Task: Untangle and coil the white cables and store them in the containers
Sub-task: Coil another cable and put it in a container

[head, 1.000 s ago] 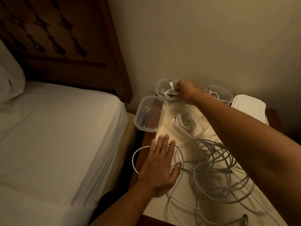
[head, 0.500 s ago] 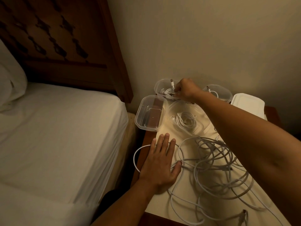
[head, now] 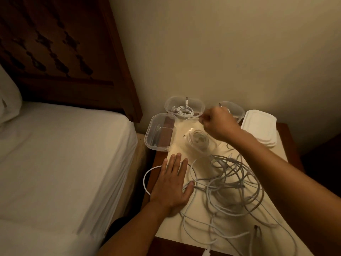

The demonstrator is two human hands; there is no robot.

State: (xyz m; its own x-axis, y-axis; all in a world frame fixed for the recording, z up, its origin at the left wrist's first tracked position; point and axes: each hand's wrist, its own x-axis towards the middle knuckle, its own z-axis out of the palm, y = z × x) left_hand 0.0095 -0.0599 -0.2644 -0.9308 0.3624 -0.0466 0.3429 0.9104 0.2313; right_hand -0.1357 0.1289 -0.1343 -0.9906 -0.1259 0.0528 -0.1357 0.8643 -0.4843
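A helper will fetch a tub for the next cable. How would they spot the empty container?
Find the dark wooden headboard; the nightstand stands right of it. At the nightstand's left edge, nearest the mattress, sits a clear rectangular container. Its neighbours each hold a coiled white cable; it holds none.

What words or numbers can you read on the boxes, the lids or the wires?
None: no word, number or sign can be read anywhere.
The clear containers, the white lids and the white cables look plain in this dim light; any small print on them is too blurred to tell.
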